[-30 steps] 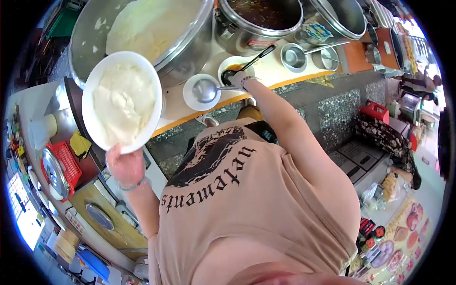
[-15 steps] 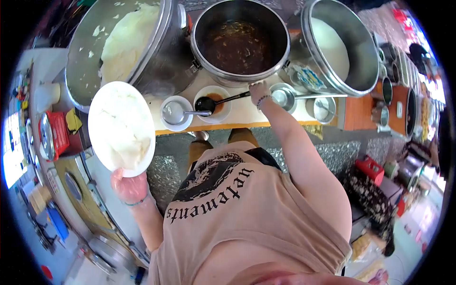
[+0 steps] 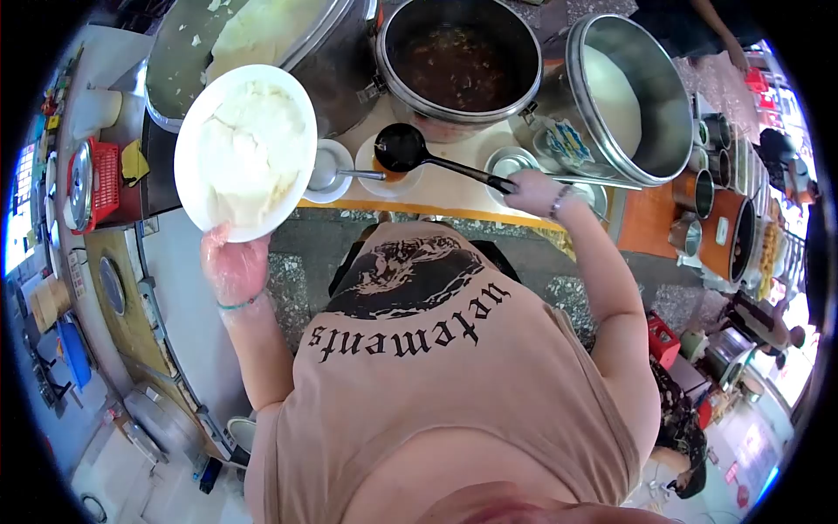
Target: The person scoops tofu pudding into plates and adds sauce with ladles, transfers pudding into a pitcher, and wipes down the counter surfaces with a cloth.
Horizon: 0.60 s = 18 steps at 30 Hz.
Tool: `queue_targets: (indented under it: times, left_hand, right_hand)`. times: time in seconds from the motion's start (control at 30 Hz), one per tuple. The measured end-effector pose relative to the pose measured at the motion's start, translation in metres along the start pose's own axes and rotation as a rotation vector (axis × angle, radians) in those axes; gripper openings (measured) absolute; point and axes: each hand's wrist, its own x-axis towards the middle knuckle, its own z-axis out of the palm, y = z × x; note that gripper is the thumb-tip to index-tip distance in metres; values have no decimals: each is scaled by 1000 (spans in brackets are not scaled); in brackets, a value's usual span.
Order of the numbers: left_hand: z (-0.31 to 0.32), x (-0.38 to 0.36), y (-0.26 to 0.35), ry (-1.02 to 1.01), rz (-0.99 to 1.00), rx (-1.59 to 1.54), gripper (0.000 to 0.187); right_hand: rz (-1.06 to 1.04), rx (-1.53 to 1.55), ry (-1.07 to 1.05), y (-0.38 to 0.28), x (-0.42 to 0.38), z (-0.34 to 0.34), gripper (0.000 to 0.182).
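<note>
My left hand (image 3: pixel 236 262) grips the lower rim of a white bowl (image 3: pixel 186 157), tilted toward me, with soft white curd (image 3: pixel 253 140) in it. My right hand (image 3: pixel 537 194) is closed round the handle of a black ladle (image 3: pixel 400 147). The ladle's round head is over a small white bowl (image 3: pixel 410 185) with brown liquid in it. Beside that, another small bowl (image 3: pixel 316 194) bears a metal ladle (image 3: pixel 325 170). In front of my hands stand a pot of dark brown soup (image 3: pixel 458 65) and a large tilted pot (image 3: pixel 183 79) of white curd.
To the right, a tilted metal pot (image 3: pixel 668 113) holds something smooth and white. A metal pan (image 3: pixel 511 162) sits near the edge of the table (image 3: pixel 384 208). A red basket (image 3: pixel 105 179) stands at left. Another person's arm (image 3: pixel 720 31) shows at the upper right.
The black ladle has been lifted off the small bowl by my right hand, which has moved right and toward me. The white bowl has moved up and right in view.
</note>
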Motion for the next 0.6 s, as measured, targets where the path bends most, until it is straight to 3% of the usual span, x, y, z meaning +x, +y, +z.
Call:
queue_targets:
  times: [0.07, 0.13, 0.27, 0.33, 0.37, 0.43, 0.57, 0.6]
  left_hand:
    - [-1, 4, 2, -42, 6, 13, 69]
    - [-2, 8, 2, -72, -8, 0, 68]
    - [-7, 16, 4, -120, -57, -50, 67]
    - [-1, 17, 3, -139, -61, -12, 67]
    - [-1, 18, 4, -148, -61, -14, 67]
    - [-2, 20, 3, -147, -102, -18, 68]
    - [3, 22, 0, -145, -120, -14, 68]
    - [2, 23, -2, -141, -132, 9, 68]
  right_hand:
    - [-5, 57, -21, -24, -37, -37, 32]
    - [149, 335, -146, -49, -69, -72, 34]
    - [213, 389, -46, -59, -90, -110, 35]
    - [99, 193, 260, -53, -75, -123, 30]
    - [103, 192, 269, -52, -62, -126, 30]
    - [157, -322, 519, -54, -26, -129, 24]
    - [396, -371, 486, -48, 66, -131, 22]
    - [346, -456, 471, -44, 82, -127, 22]
